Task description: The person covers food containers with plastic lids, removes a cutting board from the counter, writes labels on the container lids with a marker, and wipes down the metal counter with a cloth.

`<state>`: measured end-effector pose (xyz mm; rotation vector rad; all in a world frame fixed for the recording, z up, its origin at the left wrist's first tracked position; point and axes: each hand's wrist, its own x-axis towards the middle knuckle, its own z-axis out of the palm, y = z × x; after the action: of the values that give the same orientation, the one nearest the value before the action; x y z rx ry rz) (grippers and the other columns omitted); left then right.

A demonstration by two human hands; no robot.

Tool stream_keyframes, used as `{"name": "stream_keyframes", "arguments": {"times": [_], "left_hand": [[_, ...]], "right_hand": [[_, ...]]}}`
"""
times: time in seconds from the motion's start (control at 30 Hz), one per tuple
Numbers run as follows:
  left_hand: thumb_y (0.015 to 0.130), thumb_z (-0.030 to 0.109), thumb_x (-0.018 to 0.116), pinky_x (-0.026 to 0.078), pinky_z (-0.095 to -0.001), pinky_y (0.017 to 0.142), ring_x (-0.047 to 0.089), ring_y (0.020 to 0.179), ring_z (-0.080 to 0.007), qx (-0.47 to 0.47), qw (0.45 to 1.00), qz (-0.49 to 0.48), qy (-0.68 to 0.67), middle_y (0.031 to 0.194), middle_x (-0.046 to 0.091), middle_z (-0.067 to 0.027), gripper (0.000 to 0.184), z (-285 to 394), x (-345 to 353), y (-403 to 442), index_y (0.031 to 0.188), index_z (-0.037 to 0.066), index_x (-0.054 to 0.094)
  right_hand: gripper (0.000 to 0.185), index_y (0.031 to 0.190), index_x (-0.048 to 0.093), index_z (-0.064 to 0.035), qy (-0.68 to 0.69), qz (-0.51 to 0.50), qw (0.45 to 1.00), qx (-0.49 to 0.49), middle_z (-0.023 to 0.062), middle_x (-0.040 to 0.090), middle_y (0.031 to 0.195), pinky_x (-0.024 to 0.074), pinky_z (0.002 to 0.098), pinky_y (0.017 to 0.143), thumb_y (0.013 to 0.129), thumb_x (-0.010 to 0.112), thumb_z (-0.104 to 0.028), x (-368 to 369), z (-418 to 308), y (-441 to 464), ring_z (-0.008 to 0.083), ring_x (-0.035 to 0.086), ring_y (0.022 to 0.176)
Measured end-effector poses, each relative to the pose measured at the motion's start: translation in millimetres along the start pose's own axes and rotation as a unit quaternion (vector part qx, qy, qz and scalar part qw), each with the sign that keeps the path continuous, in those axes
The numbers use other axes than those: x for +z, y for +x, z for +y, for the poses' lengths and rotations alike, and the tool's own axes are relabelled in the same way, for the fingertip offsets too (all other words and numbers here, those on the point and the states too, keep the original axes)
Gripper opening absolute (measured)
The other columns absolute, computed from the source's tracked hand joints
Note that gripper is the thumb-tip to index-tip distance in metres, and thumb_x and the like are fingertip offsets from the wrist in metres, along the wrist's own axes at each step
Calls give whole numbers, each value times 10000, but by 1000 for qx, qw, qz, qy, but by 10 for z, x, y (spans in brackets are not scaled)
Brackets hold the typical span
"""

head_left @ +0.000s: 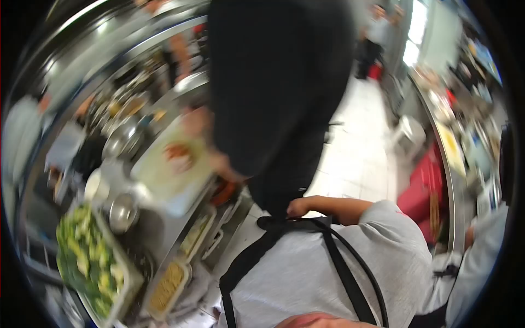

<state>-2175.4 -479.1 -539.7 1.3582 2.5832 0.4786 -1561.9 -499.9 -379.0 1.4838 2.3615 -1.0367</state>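
My right hand (298, 208) is closed at the front of my body, against the top of the black apron (284, 191). What its fingers hold, if anything, is hidden. The apron's straps cross my grey shirt (366, 246). My left hand does not show. A large blurred black shape (279, 82) covers the upper middle. Left of it, another person's blurred hand (224, 167) is near a pale cutting board (164, 188) with small orange-red pieces (179, 153).
At the left are a tray of green vegetables (90, 251), a metal bowl (123, 213) and a narrow container of tan food (165, 287). A person (377, 33) stands in the far aisle. Along the right runs another counter (453, 197), with a red object (421, 191) below it.
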Motion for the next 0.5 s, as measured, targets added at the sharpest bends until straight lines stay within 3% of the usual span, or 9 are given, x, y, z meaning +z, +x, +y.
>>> {"name": "stream_keyframes", "arguments": {"times": [0.07,0.13,0.17,0.27,0.37,0.47,0.5], "left_hand": [[750,299,489,370,-385,789,485,951,-241,116,989,-95,-8,1042,509,-121,426,962,236,-425,1144,155,417],[750,291,489,370,-384,790,485,949,-245,224,956,-190,-1,1037,510,-124,419,1838,380,-859,1137,147,420],[749,287,489,370,-384,790,484,949,-247,271,935,-228,4,1035,510,-126,415,2246,420,-1049,1133,144,422],[749,275,489,370,-383,791,484,947,-252,376,871,-315,22,1028,510,-130,404,3308,416,-1600,1122,133,426],[748,263,488,370,-381,792,483,945,-258,430,829,-356,39,1021,511,-135,393,4123,347,-2019,1111,122,431],[748,250,488,370,-380,793,482,942,-263,439,814,-376,59,1014,511,-140,382,4613,323,-2321,1100,111,436],[747,246,487,370,-380,794,482,942,-265,435,813,-380,69,1011,511,-141,378,4737,329,-2384,1096,108,438]], "right_hand": [[167,699,574,-34,67,122,987,-82,115,566,662,424,349,536,669,502,-183,307,577,-419,218,541,605],[215,800,582,-35,181,207,960,61,107,576,687,437,340,533,679,509,-198,244,698,-1217,206,552,607],[260,857,581,-35,280,224,902,240,104,580,695,443,336,526,687,517,-222,122,616,-1672,208,557,601],[332,938,560,-39,431,297,753,400,87,572,685,435,304,464,691,527,-260,346,1014,-2722,178,552,552],[317,939,556,-50,503,332,649,463,60,554,690,412,276,426,700,512,-253,339,1039,-3540,142,539,539],[317,960,541,-57,571,331,596,456,47,550,706,404,266,421,711,513,-250,349,1300,-3821,145,537,549],[315,961,538,-57,572,334,603,444,46,549,703,404,264,423,714,515,-251,262,1394,-3832,145,536,551]]}}
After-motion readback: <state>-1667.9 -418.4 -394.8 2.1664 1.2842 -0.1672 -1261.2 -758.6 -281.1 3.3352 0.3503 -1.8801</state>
